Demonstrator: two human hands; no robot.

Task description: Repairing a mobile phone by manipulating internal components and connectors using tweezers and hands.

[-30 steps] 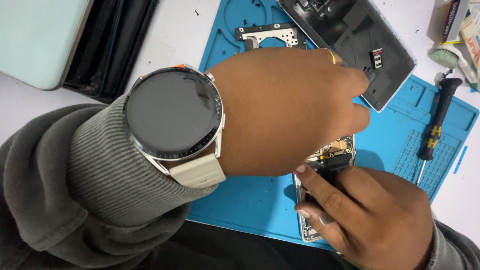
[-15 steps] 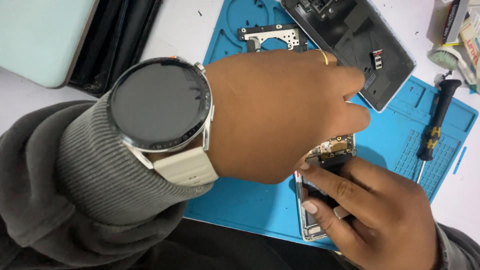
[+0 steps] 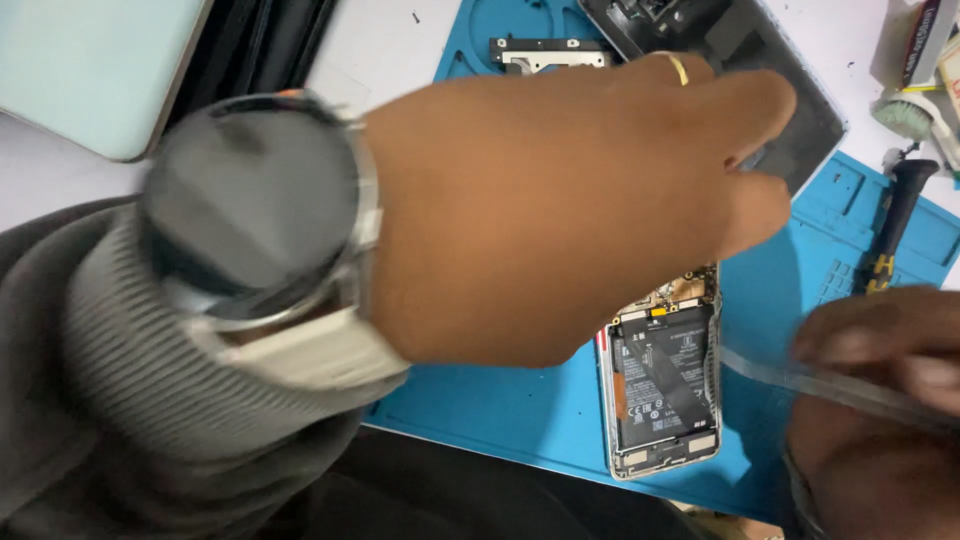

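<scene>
Fingers [image 3: 860,345] of the right hand [image 3: 880,400] pinched a thin clear strip [image 3: 800,380] beside the opened phone [image 3: 662,385]. Left hand [image 3: 560,210] hovered above, fingers curled, grip unclear.

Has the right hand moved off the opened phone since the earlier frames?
Yes. The right hand has slid rightward off the opened phone, which lies uncovered on the blue mat. It is blurred and seems to hold a thin clear strip.
</scene>
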